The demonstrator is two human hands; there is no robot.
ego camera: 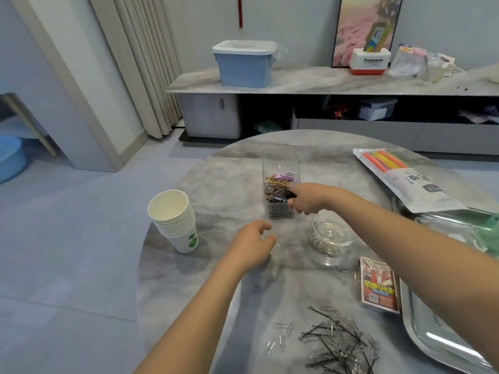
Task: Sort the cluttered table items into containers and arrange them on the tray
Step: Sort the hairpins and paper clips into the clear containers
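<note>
A tall clear box (280, 168) stands mid-table with coloured clips in it. In front of it sits a small clear box of black pins (279, 211). My right hand (307, 198) reaches to these boxes and pinches something dark at its fingertips. My left hand (253, 245) hovers low over the table with loosely curled fingers, holding nothing. A round glass dish (330, 237) holds silver paper clips. A loose pile of black hairpins and paper clips (337, 344) lies near the front edge. The metal tray (432, 338) is at the right.
A stack of paper cups (175, 220) stands at the table's left. A card box (378, 286) lies by the tray. A packet of coloured sticks (405, 179) lies at the right rear. A low cabinet with a blue bin (244, 63) is behind.
</note>
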